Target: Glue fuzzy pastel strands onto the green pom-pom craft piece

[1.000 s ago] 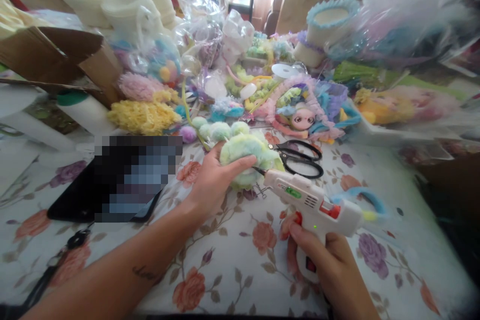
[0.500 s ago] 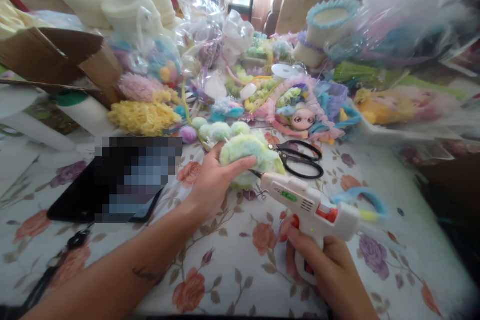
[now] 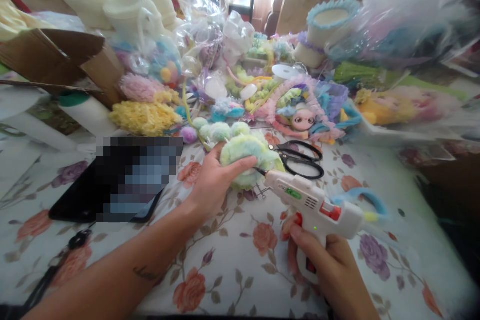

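Pale green-and-blue fluffy plush piece (image 3: 245, 147) pinched in my left hand (image 3: 217, 175)

From where I sit at the remote end, the plush piece is near the middle of the table, just over the white cotton-looking tablecloth printed with coral and purple roses (image 3: 221, 260). My left hand closes on it from the left, thumb laid across its near face and the other fingers tucked behind, probably so that the soft pile cannot shift and the lower edge stays exposed.

My right hand (image 3: 318, 255) is wrapped around the grip of a white plastic glue gun with a green label (image 3: 300, 195). I have it tilted so its dark pointed nozzle (image 3: 260, 172) meets the area just below the thumb; that angle seems meant to keep the hot end away from skin. Whether the tip touches the pile, or the trigger is squeezed, I cannot tell.

Black-handled scissors (image 3: 290, 155) lie just beyond the gun, handles pointing right, which looks handy for the right hand. Pale mint fluffy pompoms (image 3: 221, 131) sit right behind the plush piece; I cannot tell if they are attached. A flat black device with a blurred screen (image 3: 123, 180) lies left, clear of both hands.
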The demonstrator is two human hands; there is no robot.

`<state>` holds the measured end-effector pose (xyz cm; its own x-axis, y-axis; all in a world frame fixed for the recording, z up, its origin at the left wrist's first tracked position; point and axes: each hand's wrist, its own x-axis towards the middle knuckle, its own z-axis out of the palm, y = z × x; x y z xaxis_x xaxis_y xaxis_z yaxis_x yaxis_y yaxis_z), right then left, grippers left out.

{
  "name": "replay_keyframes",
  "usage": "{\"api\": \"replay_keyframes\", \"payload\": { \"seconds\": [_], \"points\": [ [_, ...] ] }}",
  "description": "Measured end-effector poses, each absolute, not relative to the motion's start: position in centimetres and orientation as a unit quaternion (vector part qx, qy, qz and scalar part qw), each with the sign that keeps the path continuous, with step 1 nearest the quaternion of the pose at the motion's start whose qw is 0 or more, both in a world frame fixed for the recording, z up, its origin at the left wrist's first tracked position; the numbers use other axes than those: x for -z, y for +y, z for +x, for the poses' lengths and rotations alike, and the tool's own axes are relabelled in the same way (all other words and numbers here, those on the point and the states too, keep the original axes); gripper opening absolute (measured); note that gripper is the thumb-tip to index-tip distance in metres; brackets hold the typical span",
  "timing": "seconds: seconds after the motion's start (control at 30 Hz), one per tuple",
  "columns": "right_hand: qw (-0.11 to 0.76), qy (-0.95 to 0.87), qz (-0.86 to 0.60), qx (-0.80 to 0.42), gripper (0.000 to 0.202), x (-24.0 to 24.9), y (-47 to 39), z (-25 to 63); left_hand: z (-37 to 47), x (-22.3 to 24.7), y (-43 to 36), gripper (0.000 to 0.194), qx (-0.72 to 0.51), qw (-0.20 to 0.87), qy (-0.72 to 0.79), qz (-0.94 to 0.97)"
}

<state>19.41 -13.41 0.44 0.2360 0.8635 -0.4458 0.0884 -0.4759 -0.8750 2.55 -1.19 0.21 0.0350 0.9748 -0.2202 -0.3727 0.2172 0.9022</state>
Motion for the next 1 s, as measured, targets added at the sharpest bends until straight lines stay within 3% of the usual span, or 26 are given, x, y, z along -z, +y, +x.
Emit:
{"api": "replay_keyframes", "payload": {
  "seconds": [0.27, 0.5, 0.83, 1.0],
  "points": [
    [0.388, -0.356, -0.689, -0.497, 0.053, 0.0, -13.5, 19.5, 2.5, 0.2, -1.1, 0.052, -0.534, 0.637, 0.443, 0.336],
    [0.412, -0.352, -0.679, -0.495, 0.037, -0.3, -13.3, 19.2, 2.5, 0.2, -1.2, 0.049, -0.538, 0.632, 0.449, 0.331],
    [0.449, -0.322, -0.638, -0.536, 0.044, 0.0, -13.2, 19.5, 2.4, -0.1, -0.9, 0.050, -0.532, 0.634, 0.450, 0.335],
    [0.502, -0.341, -0.636, -0.477, 0.041, 0.0, -12.7, 23.7, 2.0, -1.6, -0.9, 0.037, -0.522, 0.599, 0.505, 0.336]
  ]
}}
